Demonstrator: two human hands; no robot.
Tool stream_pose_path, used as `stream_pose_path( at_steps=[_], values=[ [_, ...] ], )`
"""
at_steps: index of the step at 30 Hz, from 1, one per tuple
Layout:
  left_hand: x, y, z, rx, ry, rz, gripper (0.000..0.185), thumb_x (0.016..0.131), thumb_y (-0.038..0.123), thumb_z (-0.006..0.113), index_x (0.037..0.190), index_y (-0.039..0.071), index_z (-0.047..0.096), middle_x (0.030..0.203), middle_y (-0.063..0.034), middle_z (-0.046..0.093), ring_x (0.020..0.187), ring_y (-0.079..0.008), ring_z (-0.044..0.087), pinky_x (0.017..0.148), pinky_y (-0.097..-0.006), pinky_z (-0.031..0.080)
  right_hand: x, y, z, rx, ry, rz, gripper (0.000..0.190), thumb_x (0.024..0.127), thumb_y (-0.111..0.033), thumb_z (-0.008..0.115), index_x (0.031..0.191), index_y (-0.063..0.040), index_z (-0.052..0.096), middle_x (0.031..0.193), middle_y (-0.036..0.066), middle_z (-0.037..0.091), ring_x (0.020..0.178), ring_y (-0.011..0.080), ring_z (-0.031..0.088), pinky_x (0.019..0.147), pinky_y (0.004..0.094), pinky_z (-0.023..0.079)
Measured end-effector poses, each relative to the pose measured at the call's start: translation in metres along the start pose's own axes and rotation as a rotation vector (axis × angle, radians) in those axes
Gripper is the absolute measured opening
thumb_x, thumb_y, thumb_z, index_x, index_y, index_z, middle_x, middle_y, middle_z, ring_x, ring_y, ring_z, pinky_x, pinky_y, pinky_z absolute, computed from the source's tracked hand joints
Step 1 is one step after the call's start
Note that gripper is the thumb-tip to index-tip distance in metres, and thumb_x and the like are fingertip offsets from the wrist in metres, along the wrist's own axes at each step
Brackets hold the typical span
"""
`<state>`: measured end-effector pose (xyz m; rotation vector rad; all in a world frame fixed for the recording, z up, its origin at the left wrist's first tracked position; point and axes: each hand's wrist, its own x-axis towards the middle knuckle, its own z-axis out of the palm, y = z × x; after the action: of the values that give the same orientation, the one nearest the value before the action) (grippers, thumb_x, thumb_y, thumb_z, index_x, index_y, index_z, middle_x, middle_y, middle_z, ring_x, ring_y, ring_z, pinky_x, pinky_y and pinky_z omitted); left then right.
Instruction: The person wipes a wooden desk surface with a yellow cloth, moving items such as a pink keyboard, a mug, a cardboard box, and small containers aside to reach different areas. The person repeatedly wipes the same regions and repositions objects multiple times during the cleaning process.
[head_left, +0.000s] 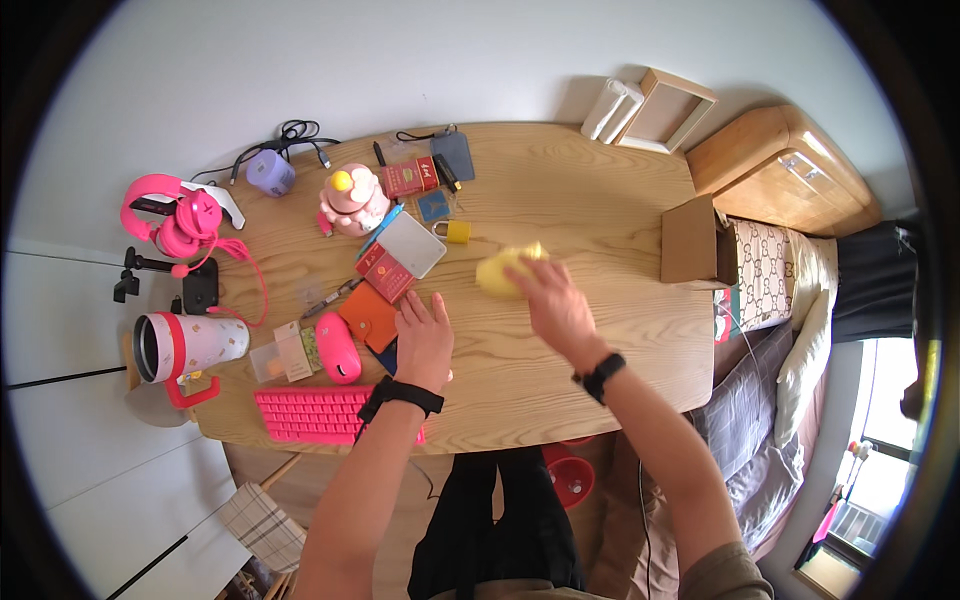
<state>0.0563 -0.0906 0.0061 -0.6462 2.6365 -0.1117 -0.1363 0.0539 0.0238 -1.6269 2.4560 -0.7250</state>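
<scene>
On the wooden table (600, 330), my right hand (553, 304) presses a yellow cloth (499, 271) near the middle. My left hand (424, 341) lies flat beside an orange leather pouch (367, 316) and a dark blue item (387, 357); its fingertips are by a red cigarette pack (385, 271). Above that pack lie a grey-white flat box (411, 244), a blue pen (381, 231) and a yellow padlock (457, 232). A pink mouse (338, 347) is left of the pouch. The pink keyboard (315, 414) sits below, partly hidden by my left wrist.
Around the left edge stand a handled tumbler (217, 347), pink headphones (196, 217), a purple jar (271, 173) and a pink figurine (354, 199). A second red pack (410, 177) lies at the back. At right are an open cardboard box (688, 241) and a wooden frame (667, 112).
</scene>
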Motion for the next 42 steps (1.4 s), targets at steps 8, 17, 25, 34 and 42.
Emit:
stream_pose_path(
  at_steps=[8, 17, 25, 34, 42],
  values=[
    [0.002, 0.003, -0.01, 0.035, -0.031, 0.027, 0.126, 0.058, 0.043, 0.098, 0.162, -0.002, 0.041, 0.156, -0.0417, 0.046, 0.147, -0.05, 0.047, 0.12, -0.0541, 0.039, 0.044, 0.036, 0.033, -0.194, 0.009, 0.069, 0.05, 0.095, -0.003, 0.065, 0.142, -0.021, 0.066, 0.147, 0.011, 0.06, 0.136, 0.0391, 0.053, 0.113, 0.0506, 0.049],
    [-0.005, 0.006, 0.006, -0.187, 0.029, -0.038, 0.123, 0.072, 0.048, 0.092, 0.163, -0.007, 0.029, 0.161, -0.047, 0.029, 0.154, -0.054, 0.031, 0.125, -0.0568, 0.029, 0.021, 0.03, 0.038, -0.086, -0.006, 0.036, 0.052, 0.095, -0.005, 0.067, 0.144, -0.021, 0.065, 0.152, 0.011, 0.056, 0.141, 0.0412, 0.048, 0.115, 0.0521, 0.048],
    [-0.009, 0.062, 0.026, -0.621, 0.299, -0.156, 0.089, 0.101, 0.039, 0.066, 0.164, -0.008, 0.026, 0.171, -0.0353, 0.022, 0.161, -0.0495, 0.02, 0.128, -0.0604, 0.023, -0.005, 0.02, 0.04, -0.037, -0.036, 0.041, 0.051, 0.094, -0.008, 0.066, 0.144, -0.018, 0.064, 0.153, 0.014, 0.055, 0.144, 0.0419, 0.046, 0.119, 0.0572, 0.04],
    [-0.01, 0.07, 0.046, -0.611, 0.361, -0.211, 0.071, 0.108, 0.025, 0.052, 0.168, 0.0, 0.025, 0.177, -0.0235, 0.019, 0.164, -0.0425, 0.016, 0.13, -0.0591, 0.018, -0.079, -0.012, 0.023, -0.014, -0.149, -0.02, 0.057, 0.091, -0.008, 0.067, 0.147, -0.019, 0.061, 0.155, 0.014, 0.053, 0.145, 0.0415, 0.044, 0.119, 0.0599, 0.039],
    [-0.008, 0.075, 0.049, -0.517, 0.421, -0.231, 0.07, 0.107, 0.028, 0.05, 0.167, 0.0, 0.029, 0.175, -0.0241, 0.026, 0.162, -0.0428, 0.023, 0.128, -0.059, 0.021, -0.073, -0.012, 0.0, 0.174, -0.142, 0.085, 0.042, 0.088, 0.001, 0.066, 0.128, -0.013, 0.07, 0.137, 0.011, 0.065, 0.131, 0.0385, 0.056, 0.111, 0.0493, 0.05]
  ],
)
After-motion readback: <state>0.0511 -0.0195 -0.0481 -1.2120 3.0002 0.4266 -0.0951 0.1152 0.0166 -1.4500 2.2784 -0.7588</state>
